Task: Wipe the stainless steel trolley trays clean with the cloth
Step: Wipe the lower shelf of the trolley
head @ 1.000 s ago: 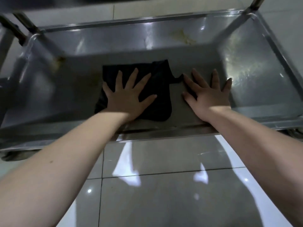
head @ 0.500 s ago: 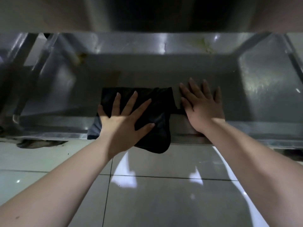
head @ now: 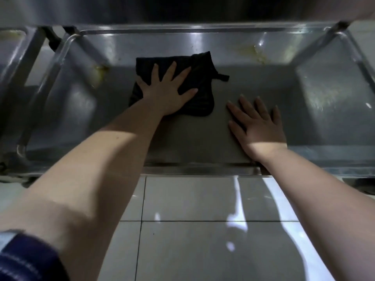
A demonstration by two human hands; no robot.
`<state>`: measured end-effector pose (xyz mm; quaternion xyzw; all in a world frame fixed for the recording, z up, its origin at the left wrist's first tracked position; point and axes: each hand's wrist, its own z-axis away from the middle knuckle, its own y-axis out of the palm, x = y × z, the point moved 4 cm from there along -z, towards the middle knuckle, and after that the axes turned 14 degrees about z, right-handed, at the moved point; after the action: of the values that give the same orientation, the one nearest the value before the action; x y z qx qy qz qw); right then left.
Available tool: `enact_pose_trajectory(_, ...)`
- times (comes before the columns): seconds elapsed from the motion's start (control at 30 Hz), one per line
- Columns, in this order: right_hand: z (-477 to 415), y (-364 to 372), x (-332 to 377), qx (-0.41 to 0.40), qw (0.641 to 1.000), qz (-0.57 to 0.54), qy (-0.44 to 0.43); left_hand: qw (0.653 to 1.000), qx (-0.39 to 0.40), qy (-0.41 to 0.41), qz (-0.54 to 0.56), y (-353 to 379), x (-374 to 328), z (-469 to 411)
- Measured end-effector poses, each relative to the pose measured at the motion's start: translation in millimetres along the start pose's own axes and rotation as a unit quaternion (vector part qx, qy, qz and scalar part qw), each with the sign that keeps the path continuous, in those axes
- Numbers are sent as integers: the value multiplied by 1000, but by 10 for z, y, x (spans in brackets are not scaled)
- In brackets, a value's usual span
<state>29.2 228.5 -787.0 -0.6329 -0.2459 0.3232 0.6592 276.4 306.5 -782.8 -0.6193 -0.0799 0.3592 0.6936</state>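
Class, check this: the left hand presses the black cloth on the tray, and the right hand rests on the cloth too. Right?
No: the head view shows the right hand on the bare tray beside the cloth; the left hand presses it.

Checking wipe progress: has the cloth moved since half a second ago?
Yes. The black cloth slid from the tray's near rim toward its back wall, under the left hand.

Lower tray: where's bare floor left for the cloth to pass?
Bare: between right hand and the tray's right wall; between black cloth and the left wall. Crowded: centre, where left hand presses the cloth, narrow gap to the right hand.
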Motion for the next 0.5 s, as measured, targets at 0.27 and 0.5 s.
enact_pose_trajectory(0.27,-8,-16,60,0,1000,13,9,1000,-17,15,-18,300,146,1389)
enact_pose_trajectory(0.5,4,-6,46,-7,1000,1,8,997,-46,-54,-27,341,-76,1130)
